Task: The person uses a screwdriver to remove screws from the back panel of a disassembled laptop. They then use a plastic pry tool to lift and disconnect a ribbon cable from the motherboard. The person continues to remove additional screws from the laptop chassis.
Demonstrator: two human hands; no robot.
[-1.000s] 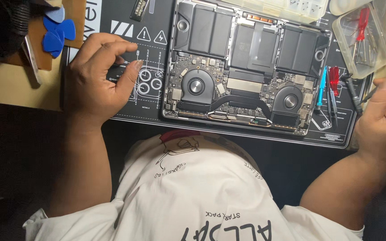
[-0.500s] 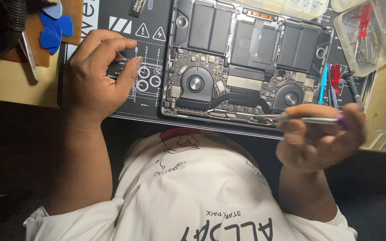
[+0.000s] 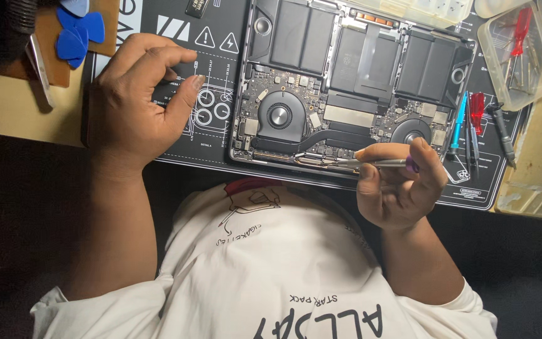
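An opened laptop lies bottom-up on a black repair mat, showing its black battery cells, two fans and the circuit board. My right hand holds a slim silver screwdriver with a purple end cap, its tip pointing left at the laptop's near edge. My left hand rests on the mat left of the laptop. Its fingers are curled over a small dark thing that is mostly hidden.
Blue, red and grey screwdrivers lie on the mat right of the laptop. A clear plastic tray at the far right holds a red-handled tool. Blue plastic picks lie at the top left. My white shirt fills the near foreground.
My right hand came in from the far right to the laptop's near edge, bringing the screwdriver and moving it leftwards. My left hand stayed on the mat.
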